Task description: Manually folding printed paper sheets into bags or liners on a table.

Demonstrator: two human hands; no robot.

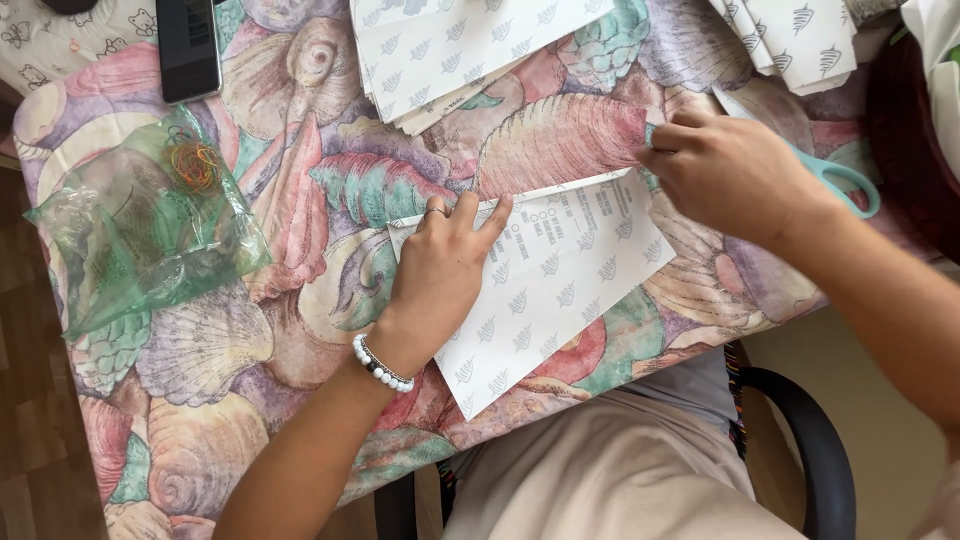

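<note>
Green thin plastic, a crumpled bag point(150, 225) with coloured rubber bands point(194, 163) inside, lies at the far left of the shell-patterned tablecloth point(300, 200), and a dark phone point(188, 45) rests above it. Next comes the left hand point(440, 275), with a white bead bracelet point(380, 364) on the wrist; it lies flat and spread on the white patterned sheet point(560, 290), pressing down its upper left part without gripping anything. This sheet is in front of the person, at the near table edge, and its long folded edge runs from the left fingers up to the right, directly toward the other hand. The right hand point(730, 170) is at the far end of that edge, fingers bent and pinching the paper corner; it is the hand nearer to the fold end. Turquoise-handled scissors point(840, 180) lie partly under the right hand, touching it. Two stacks of similar white sheets point(460, 50) point(790, 35) are at the top.
</note>
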